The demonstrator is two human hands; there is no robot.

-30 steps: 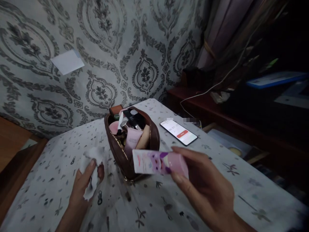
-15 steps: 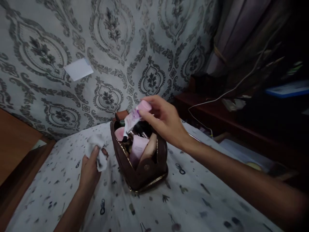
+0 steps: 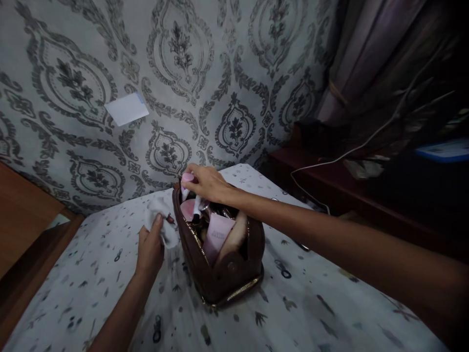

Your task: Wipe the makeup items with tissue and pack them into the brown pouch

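A dark brown makeup bag with gold zips stands open on the patterned sheet. My right hand reaches over its far end and grips a small pink-capped tube, whose lower part dips into the bag. Inside the bag are a larger pink tube, a beige item beside it and a round pink item. To the left of the bag my left hand pinches a crumpled white cloth with a dark reddish patch showing at its edge.
The bed sheet carries small dark prints. Behind it rises a damask-patterned wall with a white card on it. A wooden headboard or panel is at the left. On the right, a white cable crosses a dark red ledge.
My right hand has moved left and down with the pink-capped tube, from above the bag into its far left corner. My left hand, still holding the cloth, is closer to the bag.
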